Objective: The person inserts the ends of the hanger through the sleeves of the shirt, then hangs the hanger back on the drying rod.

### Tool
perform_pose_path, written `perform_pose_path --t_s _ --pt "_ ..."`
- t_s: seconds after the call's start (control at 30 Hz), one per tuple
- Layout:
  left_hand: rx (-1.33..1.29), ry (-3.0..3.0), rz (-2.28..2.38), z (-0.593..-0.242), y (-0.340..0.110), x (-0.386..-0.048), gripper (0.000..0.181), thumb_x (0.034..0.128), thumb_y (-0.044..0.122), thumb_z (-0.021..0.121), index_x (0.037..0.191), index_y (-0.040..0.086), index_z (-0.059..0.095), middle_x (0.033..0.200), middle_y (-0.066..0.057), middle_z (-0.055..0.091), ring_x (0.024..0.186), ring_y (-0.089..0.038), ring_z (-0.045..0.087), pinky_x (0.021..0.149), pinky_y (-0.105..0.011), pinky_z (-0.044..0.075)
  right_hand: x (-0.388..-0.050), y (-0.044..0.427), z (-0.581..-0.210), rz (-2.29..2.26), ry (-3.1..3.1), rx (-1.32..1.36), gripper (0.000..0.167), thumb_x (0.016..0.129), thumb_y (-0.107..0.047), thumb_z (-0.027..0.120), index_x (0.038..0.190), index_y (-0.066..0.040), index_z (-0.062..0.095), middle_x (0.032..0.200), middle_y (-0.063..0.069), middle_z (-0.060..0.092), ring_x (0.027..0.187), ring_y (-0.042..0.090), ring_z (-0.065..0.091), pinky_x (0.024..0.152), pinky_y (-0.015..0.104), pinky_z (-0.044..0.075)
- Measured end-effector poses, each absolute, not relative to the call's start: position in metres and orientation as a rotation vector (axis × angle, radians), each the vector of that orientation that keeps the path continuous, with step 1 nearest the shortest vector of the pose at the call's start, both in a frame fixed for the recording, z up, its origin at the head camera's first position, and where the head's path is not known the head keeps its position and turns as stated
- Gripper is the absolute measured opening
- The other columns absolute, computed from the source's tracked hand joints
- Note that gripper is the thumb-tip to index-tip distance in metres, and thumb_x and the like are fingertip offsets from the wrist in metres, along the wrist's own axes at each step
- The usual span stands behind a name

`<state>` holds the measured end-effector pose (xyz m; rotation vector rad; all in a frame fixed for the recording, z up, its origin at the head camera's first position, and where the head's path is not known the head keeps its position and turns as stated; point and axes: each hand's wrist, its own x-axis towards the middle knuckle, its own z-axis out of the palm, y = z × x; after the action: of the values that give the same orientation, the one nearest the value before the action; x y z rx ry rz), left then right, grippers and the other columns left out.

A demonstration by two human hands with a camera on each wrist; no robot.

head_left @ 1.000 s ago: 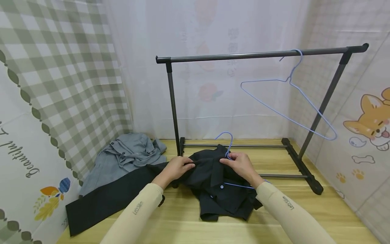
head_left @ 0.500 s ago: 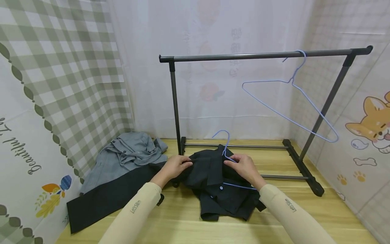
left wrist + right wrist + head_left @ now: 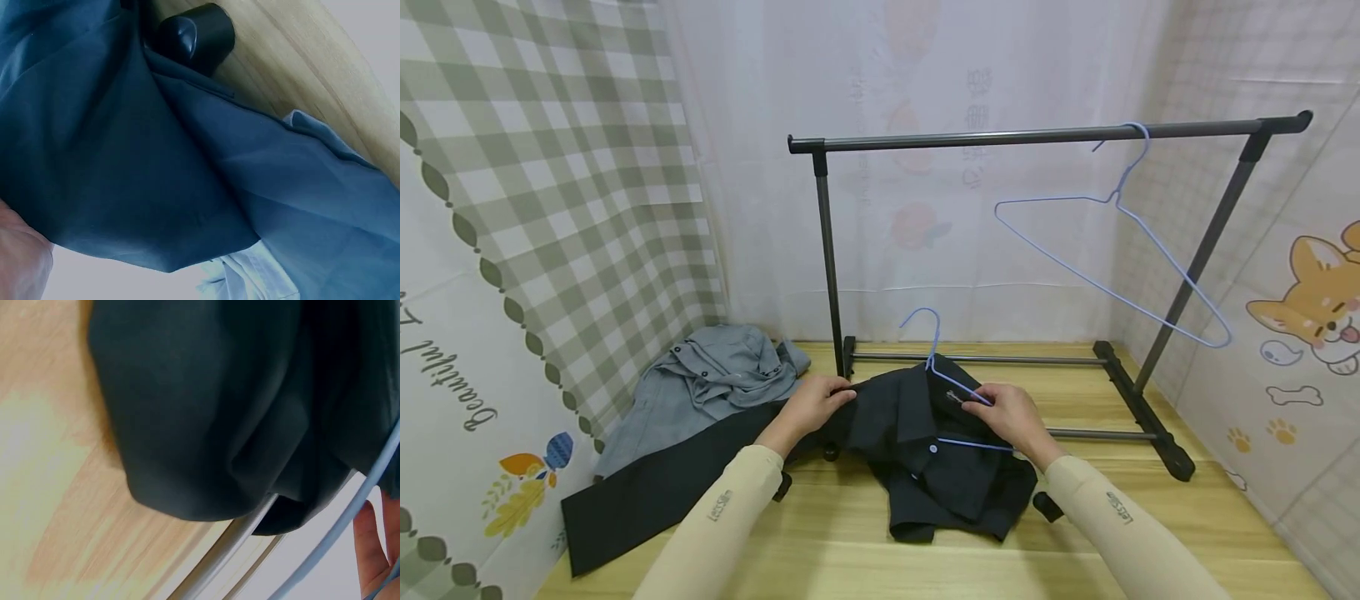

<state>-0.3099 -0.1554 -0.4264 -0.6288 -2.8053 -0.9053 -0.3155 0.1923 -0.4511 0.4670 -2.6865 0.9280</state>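
A black button-up shirt (image 3: 958,487) is bunched near the front of the rack, one long sleeve stretched left across the floor. My left hand (image 3: 808,410) pinches the shirt at its left shoulder; in the left wrist view the dark cloth (image 3: 112,162) drapes past the edge of the hand (image 3: 22,256). Inside the shirt's neck sits a blue wire hanger (image 3: 935,337), hook pointing up and left, left arm hidden in the cloth. My right hand (image 3: 1011,418) grips the hanger's right arm; the right wrist view shows the blue wire (image 3: 337,532) crossing by the fingers (image 3: 370,544).
A black metal rack (image 3: 1030,137) stands behind, with a second blue hanger (image 3: 1090,283) hooked on its top bar at the right. A crumpled grey shirt (image 3: 722,371) lies at the left by the checked curtain (image 3: 647,208). Lower rack bars (image 3: 1105,433) run behind the black shirt.
The hanger has slid left into the black shirt, its hook moving left and slightly up. My left hand has drawn the shoulder cloth a little to the left.
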Motion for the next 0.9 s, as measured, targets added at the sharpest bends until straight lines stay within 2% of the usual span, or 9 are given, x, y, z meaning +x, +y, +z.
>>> perform_pose_path --t_s 0.27,0.43,0.57,0.7,0.9 --pt "-0.559 -2.789 -0.909 -0.425 -0.161 -0.311 0.021 0.0983 0.021 0.063 0.109 0.007 0.074 0.104 -0.006 0.072 0.094 -0.025 0.068 0.084 -0.043 0.053 -0.315 0.200 -0.454 0.853 -2.694 0.416 0.015 0.084 -0.027 0.079 0.083 -0.014 0.074 0.073 -0.004 0.064 0.066 0.015 0.053 0.064 0.034 0.042" --pt "-0.523 -2.778 -0.891 -0.423 -0.165 -0.312 0.021 0.0989 0.022 0.063 0.108 0.007 0.075 0.101 -0.007 0.073 0.093 -0.025 0.067 0.082 -0.043 0.053 -0.311 0.205 -0.452 0.814 -2.702 0.303 0.022 0.087 -0.030 0.077 0.095 -0.010 0.074 0.083 0.003 0.070 0.072 0.021 0.060 0.066 0.041 0.047" --pt "-0.522 -2.752 -0.888 -0.422 -0.167 -0.313 0.017 0.0986 0.021 0.063 0.099 0.009 0.075 0.090 -0.002 0.071 0.081 -0.019 0.065 0.074 -0.038 0.051 -0.310 0.205 -0.453 0.833 -2.718 0.226 0.040 0.090 -0.034 0.073 0.116 -0.004 0.069 0.104 0.014 0.072 0.091 0.032 0.067 0.079 0.050 0.050" --pt "-0.507 -2.748 -0.884 -0.421 -0.168 -0.312 0.016 0.0988 0.021 0.063 0.092 0.010 0.073 0.080 0.000 0.068 0.072 -0.016 0.060 0.069 -0.036 0.047 -0.310 0.204 -0.454 0.906 -2.758 0.171 0.064 0.091 -0.036 0.071 0.139 0.001 0.051 0.120 0.022 0.065 0.106 0.039 0.062 0.090 0.057 0.046" --pt "-0.465 -2.720 -0.882 -0.421 -0.169 -0.310 0.015 0.0971 0.019 0.065 0.098 0.007 0.075 0.090 -0.005 0.072 0.081 -0.023 0.066 0.074 -0.042 0.051 -0.312 0.201 -0.455 0.993 -2.789 0.026 0.101 0.087 -0.045 0.073 0.155 0.003 0.016 0.142 0.035 0.040 0.121 0.050 0.048 0.096 0.063 0.040"
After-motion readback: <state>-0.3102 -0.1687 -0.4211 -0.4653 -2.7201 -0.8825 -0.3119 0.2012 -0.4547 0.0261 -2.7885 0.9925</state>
